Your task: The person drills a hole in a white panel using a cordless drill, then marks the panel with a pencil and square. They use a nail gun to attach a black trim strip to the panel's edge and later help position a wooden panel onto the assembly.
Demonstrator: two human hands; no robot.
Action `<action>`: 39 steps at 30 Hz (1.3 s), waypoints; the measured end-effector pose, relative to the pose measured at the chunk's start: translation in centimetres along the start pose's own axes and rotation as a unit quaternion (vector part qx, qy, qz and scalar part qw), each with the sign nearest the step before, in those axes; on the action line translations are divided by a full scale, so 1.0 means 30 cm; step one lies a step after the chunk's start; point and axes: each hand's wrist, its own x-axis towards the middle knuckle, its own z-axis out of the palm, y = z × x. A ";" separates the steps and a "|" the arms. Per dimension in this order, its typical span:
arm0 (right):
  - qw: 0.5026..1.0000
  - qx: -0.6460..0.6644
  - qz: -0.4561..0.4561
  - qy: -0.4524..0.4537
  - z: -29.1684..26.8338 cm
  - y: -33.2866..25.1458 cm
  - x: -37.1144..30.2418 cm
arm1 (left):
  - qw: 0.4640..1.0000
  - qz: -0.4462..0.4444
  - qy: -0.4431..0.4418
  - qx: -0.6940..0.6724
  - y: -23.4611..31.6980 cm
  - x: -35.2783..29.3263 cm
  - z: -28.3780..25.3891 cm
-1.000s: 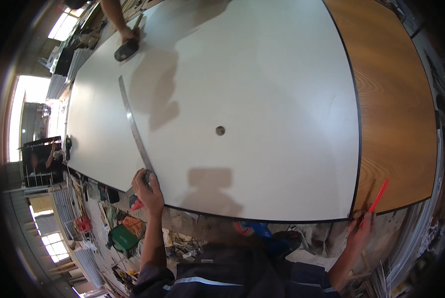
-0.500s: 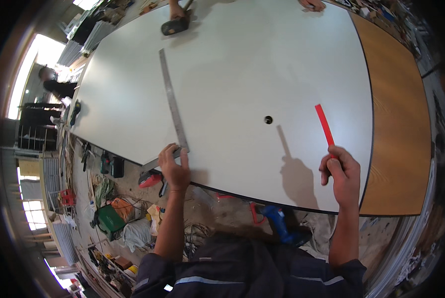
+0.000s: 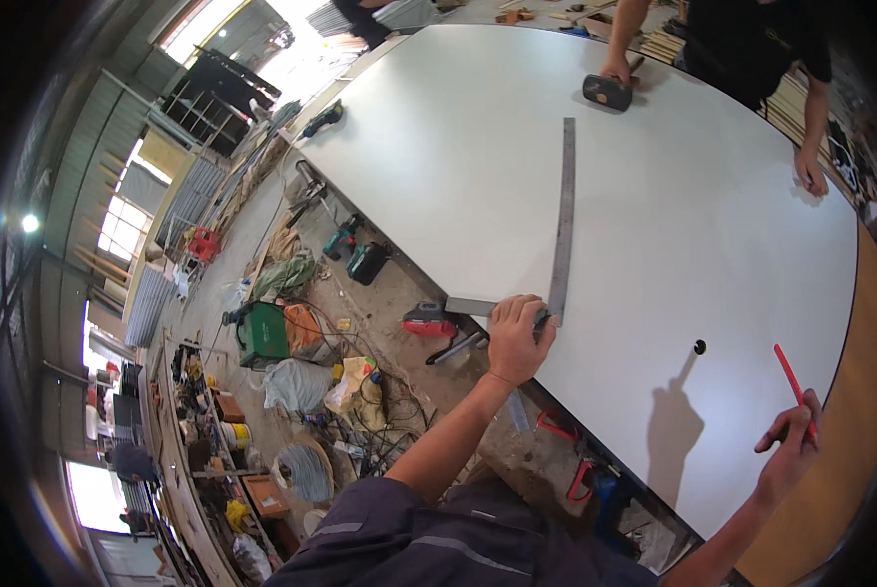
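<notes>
Brought nearer the metal square (image 3: 566, 196), red pencil (image 3: 789, 377) is gripped by right hand (image 3: 793, 438); square's held by left hand (image 3: 519, 338): lining-up, seemingly, steadiness needed!

Floor (image 3: 372, 315): green box (image 3: 263, 335), orange bag (image 3: 303, 327) beside it, grey coil (image 3: 307, 474), green-black cordless drill (image 3: 342, 241); red object (image 3: 204, 245) farther off.

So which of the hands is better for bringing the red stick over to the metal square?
Probably the right hand: it already holds the red stick. The left hand looks busy, holding the metal square by its corner at the white board's edge.
</notes>
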 end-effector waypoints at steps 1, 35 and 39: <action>1.000 -0.019 0.018 -0.003 0.007 -0.013 0.013 | 1.000 -0.002 0.000 -0.008 0.003 -0.001 0.007; 0.974 0.029 0.177 -0.137 0.141 0.141 -0.013 | 1.000 0.019 0.014 -0.009 0.003 0.027 0.054; 0.960 0.041 0.236 -0.144 0.096 0.210 -0.167 | 1.000 0.013 0.002 -0.012 0.027 0.034 0.044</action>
